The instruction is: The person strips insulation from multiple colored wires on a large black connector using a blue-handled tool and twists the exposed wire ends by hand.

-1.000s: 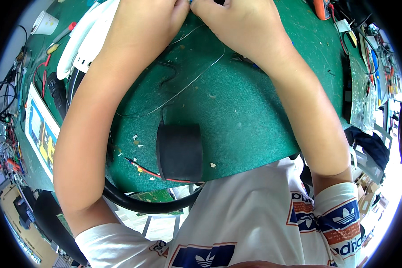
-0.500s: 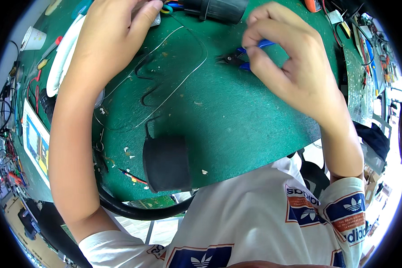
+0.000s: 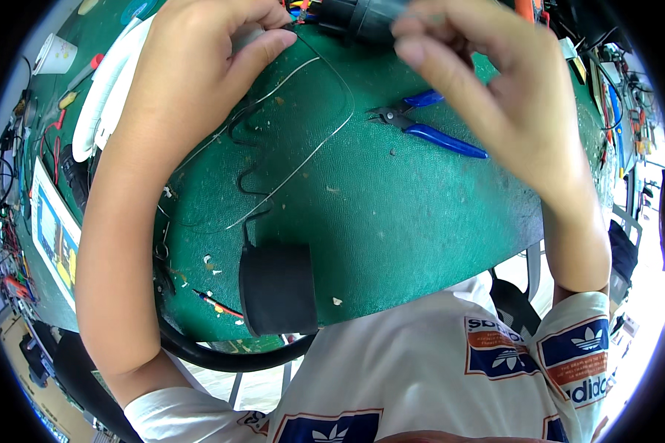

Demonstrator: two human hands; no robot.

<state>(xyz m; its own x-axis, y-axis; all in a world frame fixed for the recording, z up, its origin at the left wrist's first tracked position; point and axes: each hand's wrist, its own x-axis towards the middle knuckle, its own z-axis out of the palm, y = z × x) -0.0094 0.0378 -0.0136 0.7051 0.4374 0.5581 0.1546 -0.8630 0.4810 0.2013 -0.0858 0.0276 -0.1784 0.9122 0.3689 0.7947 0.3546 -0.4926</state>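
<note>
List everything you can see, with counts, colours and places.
Coloured wires: several, mixed, top centre
Cylinder: 1, black, top centre
Side cutters: 1, blue-handled, centre right
Curved block: 1, black, lower centre
Thin wires: several, black and pale, centre
Benchtop: 1, green, centre
Cup: 1, white, upper left
Flat panel: 1, white-edged, left
Curved bar: 1, black, lower left
Casing: count unclear, white, upper left
Clutter: uncountable, mixed, both sides
Shirt: 1, mostly white, bottom
Left hand: 1, upper left
Right hand: 1, upper right

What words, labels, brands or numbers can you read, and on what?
White cloth shirt: blue-and-orange patches carry lettering and a white emblem; I won't copy them.
White-bordered flat panel with blue-and-yellow picture: too small to read.
White paper cup: small marks, too tiny.
Blue-handled metal cutters: none I can see.
</note>
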